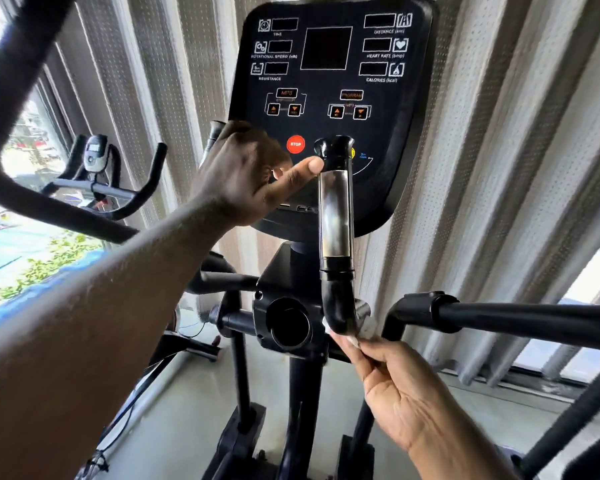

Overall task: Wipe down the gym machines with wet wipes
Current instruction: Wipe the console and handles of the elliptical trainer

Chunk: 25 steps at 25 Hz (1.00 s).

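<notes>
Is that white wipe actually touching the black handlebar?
Touching. The head view shows the wipe pressed against the handlebar at its lower bend.

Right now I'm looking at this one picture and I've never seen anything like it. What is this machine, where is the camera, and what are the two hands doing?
The camera sits on a person's head, looking forward and down, so both arms are that person's own. In front is a gym machine with a black control panel, a red stop button and an upright handle with a shiny metal grip. The left hand reaches up, thumb touching the handle near its top; its fingers are hidden. The right hand pinches a white wet wipe against the handle's lower bend. An exercise bike stands behind at the left.
</notes>
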Motion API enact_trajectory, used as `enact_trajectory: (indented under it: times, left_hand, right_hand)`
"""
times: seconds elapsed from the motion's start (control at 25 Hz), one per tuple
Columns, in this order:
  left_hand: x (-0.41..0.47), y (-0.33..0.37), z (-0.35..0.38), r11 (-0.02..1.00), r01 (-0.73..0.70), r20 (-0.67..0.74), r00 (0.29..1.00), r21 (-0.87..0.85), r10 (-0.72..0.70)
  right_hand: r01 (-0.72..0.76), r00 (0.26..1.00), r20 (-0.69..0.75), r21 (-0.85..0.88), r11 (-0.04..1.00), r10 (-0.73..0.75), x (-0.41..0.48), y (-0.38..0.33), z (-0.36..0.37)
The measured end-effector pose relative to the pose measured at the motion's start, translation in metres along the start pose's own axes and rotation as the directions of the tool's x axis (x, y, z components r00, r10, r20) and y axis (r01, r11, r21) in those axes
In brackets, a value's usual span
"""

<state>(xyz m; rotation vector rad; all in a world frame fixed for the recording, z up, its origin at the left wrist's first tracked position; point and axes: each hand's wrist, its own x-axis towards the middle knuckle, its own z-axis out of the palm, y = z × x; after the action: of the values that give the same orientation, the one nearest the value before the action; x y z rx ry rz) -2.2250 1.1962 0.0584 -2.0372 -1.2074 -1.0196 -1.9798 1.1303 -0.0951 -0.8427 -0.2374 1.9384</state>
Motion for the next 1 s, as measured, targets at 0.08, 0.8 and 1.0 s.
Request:
enact_trajectory:
  times: [0.08,0.8,1.0]
  left_hand:
    - [-0.001,-0.006,-0.002,0.999,-0.021,-0.021,1.000,-0.044,0.020]
    - [-0.005,-0.022,0.018,0.954,0.288,-0.340,0.892,-0.082,-0.298]
    - [-0.004,-0.019,0.016,0.961,0.270,-0.351,0.896,-0.060,-0.273]
  right_hand:
    - [-0.017,0.996,0.088,-0.063,0.998,0.023,-0.040,-0.003,0.012]
    - [0.310,0.036,0.878,0.445,-0.840,0.478,-0.015,-0.101,0.104]
    - [0.438,0.125,0.966,0.153,-0.886,0.228,0.011,-0.072,0.080]
